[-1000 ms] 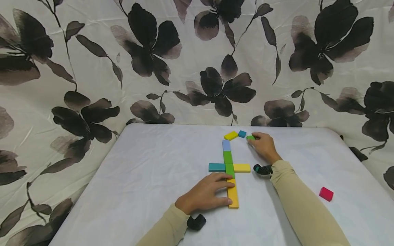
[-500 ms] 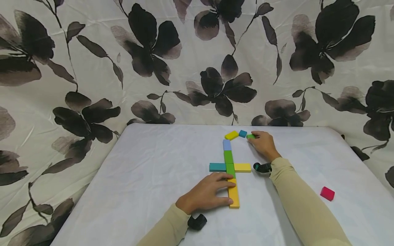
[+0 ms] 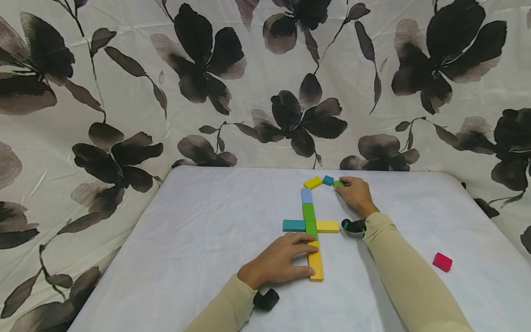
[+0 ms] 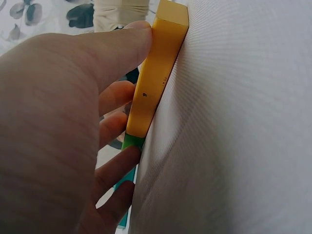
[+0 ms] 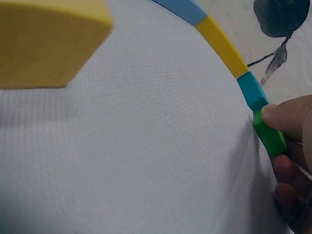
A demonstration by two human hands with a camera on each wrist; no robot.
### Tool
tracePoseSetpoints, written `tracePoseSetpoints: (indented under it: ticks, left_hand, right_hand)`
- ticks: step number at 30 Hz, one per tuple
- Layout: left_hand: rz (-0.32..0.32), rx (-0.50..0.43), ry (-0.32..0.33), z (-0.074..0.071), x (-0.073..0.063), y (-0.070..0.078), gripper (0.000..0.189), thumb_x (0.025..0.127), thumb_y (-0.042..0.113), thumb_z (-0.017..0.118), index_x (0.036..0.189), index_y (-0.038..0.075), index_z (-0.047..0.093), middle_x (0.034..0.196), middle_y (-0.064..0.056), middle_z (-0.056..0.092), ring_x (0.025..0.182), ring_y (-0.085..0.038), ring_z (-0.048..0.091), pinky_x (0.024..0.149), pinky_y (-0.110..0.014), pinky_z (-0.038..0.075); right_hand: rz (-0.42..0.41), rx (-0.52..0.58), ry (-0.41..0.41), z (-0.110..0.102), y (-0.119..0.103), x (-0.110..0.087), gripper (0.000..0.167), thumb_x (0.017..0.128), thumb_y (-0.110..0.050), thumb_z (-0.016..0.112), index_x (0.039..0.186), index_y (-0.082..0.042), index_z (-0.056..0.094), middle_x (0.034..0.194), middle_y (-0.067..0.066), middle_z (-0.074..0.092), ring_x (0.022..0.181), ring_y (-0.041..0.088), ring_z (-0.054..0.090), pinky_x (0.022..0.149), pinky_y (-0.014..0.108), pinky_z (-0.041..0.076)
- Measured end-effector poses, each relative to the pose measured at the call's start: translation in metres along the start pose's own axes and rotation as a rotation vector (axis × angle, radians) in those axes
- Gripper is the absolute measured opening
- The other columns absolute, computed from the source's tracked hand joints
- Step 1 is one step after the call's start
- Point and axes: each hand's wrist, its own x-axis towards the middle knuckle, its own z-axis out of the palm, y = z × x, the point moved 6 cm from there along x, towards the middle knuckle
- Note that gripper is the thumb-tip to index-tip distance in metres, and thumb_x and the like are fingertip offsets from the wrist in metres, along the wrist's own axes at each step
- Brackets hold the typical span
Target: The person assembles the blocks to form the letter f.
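Observation:
My right hand (image 3: 357, 195) pinches a small green block (image 5: 269, 134) at the far side of the table, its end against a small teal block (image 5: 252, 91). A yellow block (image 3: 313, 182) adjoins the teal one, curving away from a light blue block (image 3: 306, 195). Below that, two green blocks (image 3: 309, 212) run in line down to a long orange block (image 3: 316, 269). A teal bar (image 3: 293, 226) and a yellow bar (image 3: 327, 226) stick out to either side. My left hand (image 3: 275, 260) rests spread along the orange block, thumb near its close end, fingertips towards the green.
A red block (image 3: 442, 262) lies apart on the right, beyond my right forearm. The white-covered table (image 3: 199, 240) ends at a floral cloth (image 3: 244, 92) behind. Black wrist straps (image 3: 266, 299) sit on both wrists.
The green block in my right hand has shifted slightly left, closer to the small teal block. My left hand stays on the orange block.

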Motion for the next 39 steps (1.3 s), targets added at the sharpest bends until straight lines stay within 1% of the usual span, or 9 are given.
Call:
tracePoseSetpoints:
  ticks: [11, 14, 20, 22, 25, 28, 30, 34, 39]
  left_hand:
    - [0.010, -0.009, 0.004, 0.000, 0.000, 0.002, 0.055, 0.093, 0.060, 0.062, 0.139, 0.031, 0.061, 0.149, 0.014, 0.044, 0.137, -0.009, 0.039, 0.114, -0.037, 0.036]
    - [0.014, -0.011, 0.010, -0.001, 0.001, 0.004, 0.055, 0.093, 0.059, 0.063, 0.139, 0.030, 0.061, 0.149, 0.013, 0.044, 0.136, -0.009, 0.039, 0.113, -0.037, 0.036]
    - [0.012, -0.008, 0.019, -0.003, 0.000, 0.005, 0.054, 0.093, 0.058, 0.064, 0.139, 0.030, 0.062, 0.149, 0.013, 0.044, 0.137, -0.010, 0.039, 0.114, -0.038, 0.035]
    - [0.010, -0.009, 0.019, -0.003, -0.001, 0.005, 0.054, 0.093, 0.057, 0.064, 0.139, 0.030, 0.062, 0.149, 0.013, 0.044, 0.138, -0.011, 0.038, 0.114, -0.038, 0.035]
    - [0.011, -0.012, 0.018, -0.002, -0.001, 0.005, 0.053, 0.093, 0.057, 0.064, 0.139, 0.030, 0.062, 0.149, 0.013, 0.044, 0.138, -0.011, 0.038, 0.114, -0.038, 0.035]
    - [0.008, -0.015, 0.016, -0.002, -0.002, 0.005, 0.054, 0.093, 0.057, 0.064, 0.139, 0.030, 0.062, 0.149, 0.013, 0.044, 0.138, -0.011, 0.038, 0.114, -0.038, 0.035]
    - [0.002, -0.016, 0.015, -0.002, -0.002, 0.004, 0.053, 0.093, 0.057, 0.064, 0.139, 0.030, 0.062, 0.149, 0.013, 0.044, 0.138, -0.011, 0.038, 0.114, -0.039, 0.035]
    - [-0.011, -0.021, 0.010, 0.000, -0.001, 0.003, 0.054, 0.093, 0.058, 0.064, 0.139, 0.031, 0.062, 0.149, 0.014, 0.044, 0.138, -0.011, 0.038, 0.114, -0.039, 0.035]
    - [-0.011, -0.022, 0.008, 0.001, 0.001, 0.002, 0.054, 0.092, 0.058, 0.064, 0.138, 0.031, 0.062, 0.148, 0.014, 0.044, 0.136, -0.011, 0.040, 0.113, -0.038, 0.036]
  right_hand:
    - [0.016, 0.005, 0.008, -0.001, 0.003, -0.002, 0.051, 0.099, -0.026, 0.062, 0.142, -0.001, 0.055, 0.137, 0.022, 0.058, 0.129, 0.039, 0.050, 0.109, 0.053, 0.039]
    - [0.029, 0.040, 0.009, -0.005, 0.007, -0.005, 0.053, 0.099, -0.028, 0.062, 0.144, -0.001, 0.053, 0.138, 0.021, 0.057, 0.131, 0.038, 0.049, 0.110, 0.053, 0.039]
    - [0.063, 0.149, 0.024, -0.014, 0.016, -0.017, 0.050, 0.100, -0.029, 0.060, 0.142, -0.003, 0.056, 0.136, 0.018, 0.059, 0.125, 0.035, 0.052, 0.104, 0.050, 0.045]
    - [0.075, 0.194, 0.030, -0.018, 0.020, -0.022, 0.046, 0.100, -0.029, 0.060, 0.140, -0.004, 0.058, 0.132, 0.018, 0.061, 0.117, 0.034, 0.056, 0.097, 0.048, 0.050]
    - [0.096, 0.230, 0.057, -0.025, 0.026, -0.032, 0.041, 0.101, -0.029, 0.059, 0.135, -0.006, 0.062, 0.124, 0.016, 0.063, 0.104, 0.030, 0.059, 0.084, 0.038, 0.054]
    - [0.136, 0.235, 0.098, -0.033, 0.031, -0.047, 0.037, 0.101, -0.028, 0.059, 0.131, -0.007, 0.064, 0.118, 0.014, 0.065, 0.094, 0.025, 0.061, 0.071, 0.027, 0.053]
    - [0.164, 0.237, 0.116, -0.039, 0.032, -0.058, 0.036, 0.100, -0.028, 0.059, 0.129, -0.006, 0.065, 0.116, 0.014, 0.065, 0.093, 0.024, 0.061, 0.067, 0.023, 0.052]
    - [0.177, 0.240, 0.110, -0.050, 0.035, -0.077, 0.036, 0.100, -0.027, 0.060, 0.128, -0.005, 0.066, 0.116, 0.015, 0.066, 0.093, 0.024, 0.061, 0.065, 0.020, 0.052]
    - [0.115, 0.214, 0.112, -0.062, 0.033, -0.093, 0.036, 0.100, -0.027, 0.061, 0.127, -0.003, 0.067, 0.115, 0.017, 0.068, 0.093, 0.025, 0.061, 0.072, 0.027, 0.051]
